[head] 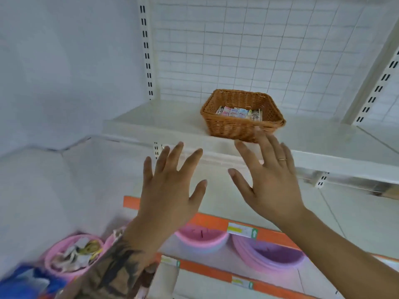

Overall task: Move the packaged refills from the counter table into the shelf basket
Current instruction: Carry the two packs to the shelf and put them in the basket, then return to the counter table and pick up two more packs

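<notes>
The scene is being lit brightly and evenly, with only soft shadows being cast. Straight shelf lines are being bent by wide-angle distortion, and the lower left corner is being smeared by motion blur.

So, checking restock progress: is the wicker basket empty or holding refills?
Holding refills: a row of packaged refills lies inside the wicker basket.

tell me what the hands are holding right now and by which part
Nothing. The left hand and right hand are both open with fingers spread, in front of the shelf. The refills lie in the basket, untouched.
</notes>
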The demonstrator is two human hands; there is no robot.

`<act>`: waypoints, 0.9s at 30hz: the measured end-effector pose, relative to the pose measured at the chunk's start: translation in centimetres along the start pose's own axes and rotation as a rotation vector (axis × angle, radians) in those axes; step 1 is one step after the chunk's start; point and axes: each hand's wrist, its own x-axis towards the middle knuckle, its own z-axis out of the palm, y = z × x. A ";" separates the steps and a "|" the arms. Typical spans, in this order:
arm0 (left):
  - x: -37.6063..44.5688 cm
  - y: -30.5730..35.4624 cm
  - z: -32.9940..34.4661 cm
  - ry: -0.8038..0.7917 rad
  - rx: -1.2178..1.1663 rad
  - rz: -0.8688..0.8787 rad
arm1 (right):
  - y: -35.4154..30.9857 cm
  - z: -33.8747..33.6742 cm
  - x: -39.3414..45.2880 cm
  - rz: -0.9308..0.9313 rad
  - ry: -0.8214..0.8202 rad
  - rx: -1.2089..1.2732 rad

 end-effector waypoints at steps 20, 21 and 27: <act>-50.0 5.7 -8.6 -0.318 0.363 -0.992 | -21.8 -3.6 -30.2 -0.692 -0.685 0.590; -51.2 5.7 -9.3 -0.314 0.373 -1.015 | -22.7 -4.4 -30.9 -0.712 -0.700 0.609; -57.7 4.1 -14.1 -0.214 0.405 -1.094 | -30.1 -8.4 -34.1 -0.799 -0.745 0.641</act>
